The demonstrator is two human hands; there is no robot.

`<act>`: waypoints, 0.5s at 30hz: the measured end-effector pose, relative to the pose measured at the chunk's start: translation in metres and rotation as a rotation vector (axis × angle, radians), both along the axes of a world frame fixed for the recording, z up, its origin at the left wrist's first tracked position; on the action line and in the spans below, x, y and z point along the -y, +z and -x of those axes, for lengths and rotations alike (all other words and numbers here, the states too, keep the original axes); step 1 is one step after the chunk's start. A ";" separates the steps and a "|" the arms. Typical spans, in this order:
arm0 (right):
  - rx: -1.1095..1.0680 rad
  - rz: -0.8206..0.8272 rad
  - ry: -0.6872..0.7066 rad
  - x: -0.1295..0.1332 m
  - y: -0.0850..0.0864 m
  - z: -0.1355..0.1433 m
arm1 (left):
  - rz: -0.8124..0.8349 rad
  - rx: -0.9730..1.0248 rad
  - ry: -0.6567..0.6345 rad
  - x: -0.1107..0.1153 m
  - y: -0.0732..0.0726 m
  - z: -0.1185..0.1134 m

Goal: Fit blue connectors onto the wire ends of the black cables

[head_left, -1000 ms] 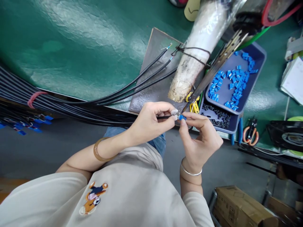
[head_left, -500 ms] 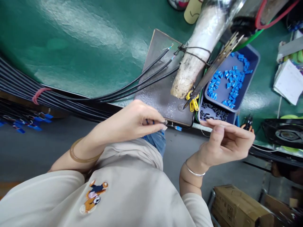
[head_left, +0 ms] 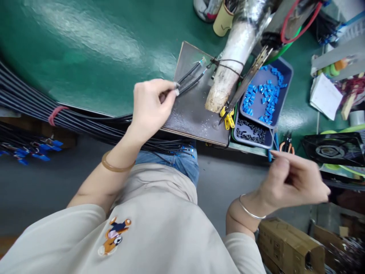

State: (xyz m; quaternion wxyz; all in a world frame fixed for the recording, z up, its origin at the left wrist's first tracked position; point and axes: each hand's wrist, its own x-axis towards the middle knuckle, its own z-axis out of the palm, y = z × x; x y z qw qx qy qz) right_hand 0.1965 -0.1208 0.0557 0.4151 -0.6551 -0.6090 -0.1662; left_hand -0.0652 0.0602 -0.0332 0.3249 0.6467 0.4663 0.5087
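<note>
My left hand [head_left: 155, 104] is over the dark board, its thumb and fingertips pinched at a black cable [head_left: 186, 86]. Two cable ends lie beyond the fingertips, their thin coloured wires [head_left: 202, 61] bared and pointing to the upper right. My right hand [head_left: 295, 182] is off the front edge of the bench, slightly blurred, with its fingers curled and thumb against the index finger. What it holds, if anything, is too small to make out. Between the hands a soldering iron [head_left: 242, 89] slants down, its tip close to the board [head_left: 185, 121] near yellow clips [head_left: 228, 118].
A bin of blue connectors [head_left: 285, 95] overlaps a tray of small black parts [head_left: 251, 133]. A white duct pipe [head_left: 228, 72] hangs over the board. Pliers [head_left: 286, 142] and a black fan [head_left: 332, 150] lie at right. A cable bundle [head_left: 85, 118] runs along the left edge.
My left hand has moved from the bench's front edge up to the cables on the board. My right hand has shifted right and down, away from the trays.
</note>
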 end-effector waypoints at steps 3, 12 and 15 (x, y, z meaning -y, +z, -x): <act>0.188 0.246 -0.100 -0.023 -0.008 -0.007 | 0.017 0.297 0.027 0.001 0.010 0.003; 0.250 0.531 -0.263 -0.061 -0.022 -0.053 | 0.274 -0.014 -1.337 0.053 0.061 -0.010; 0.304 0.607 -0.267 -0.072 -0.012 -0.064 | 0.423 0.005 -1.322 0.062 0.046 -0.025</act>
